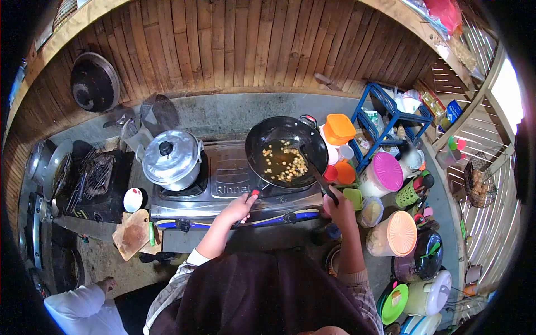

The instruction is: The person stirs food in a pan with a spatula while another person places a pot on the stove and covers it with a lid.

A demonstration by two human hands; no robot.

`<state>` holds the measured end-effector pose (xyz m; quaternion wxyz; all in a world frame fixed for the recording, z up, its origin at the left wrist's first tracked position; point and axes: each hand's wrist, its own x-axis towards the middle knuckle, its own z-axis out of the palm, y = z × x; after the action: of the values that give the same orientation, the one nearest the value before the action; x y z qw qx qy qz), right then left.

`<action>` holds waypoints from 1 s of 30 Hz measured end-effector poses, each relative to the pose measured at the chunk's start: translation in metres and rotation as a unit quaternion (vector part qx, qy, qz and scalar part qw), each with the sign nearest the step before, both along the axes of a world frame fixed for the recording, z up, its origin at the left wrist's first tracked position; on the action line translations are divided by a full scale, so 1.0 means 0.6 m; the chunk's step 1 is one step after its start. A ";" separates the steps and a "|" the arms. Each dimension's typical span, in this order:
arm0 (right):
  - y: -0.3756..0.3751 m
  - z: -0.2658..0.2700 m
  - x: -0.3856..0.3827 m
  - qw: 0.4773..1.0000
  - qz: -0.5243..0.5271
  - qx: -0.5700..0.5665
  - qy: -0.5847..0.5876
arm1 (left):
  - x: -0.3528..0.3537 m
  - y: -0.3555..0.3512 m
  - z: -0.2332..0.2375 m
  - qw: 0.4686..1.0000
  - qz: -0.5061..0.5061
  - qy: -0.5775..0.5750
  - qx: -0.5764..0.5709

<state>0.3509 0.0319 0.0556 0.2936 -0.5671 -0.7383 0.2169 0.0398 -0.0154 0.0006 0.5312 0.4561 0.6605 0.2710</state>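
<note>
A black wok [258,137] sits over the right side of the gas stove [229,167]. Small golden-brown pieces of food [290,167] lie in brownish liquid or oil inside it. My left hand [239,211] is closed around the wok's handle, which shows a red part near the thumb. In my right hand [339,207] is the dark handle of a spatula [316,172]; its head reaches down among the pieces at the wok's right side. The spatula's tip is partly hidden by the food.
A lidded aluminium pot [172,159] stands on the left burner. Left of it are a small white bowl [133,199], a cutting board [129,237] and a green-handled knife [151,233]. Plastic containers [386,171] and a blue rack [393,114] crowd the right. Another person's sleeve [78,306] shows lower left.
</note>
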 end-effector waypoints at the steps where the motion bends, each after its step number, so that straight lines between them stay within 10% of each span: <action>1: -0.012 0.014 0.005 1.000 -0.001 0.000 0.000 | 0.000 0.001 -0.001 1.000 0.002 -0.001 -0.003; 30: -0.160 0.156 0.092 0.996 -0.008 -0.065 -0.058 | 0.001 0.000 0.008 1.000 -0.011 -0.006 0.002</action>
<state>0.4061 -0.0640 0.1494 0.2141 -0.6025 -0.7340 0.2288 0.0401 -0.0152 0.0053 0.5370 0.4629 0.6518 0.2692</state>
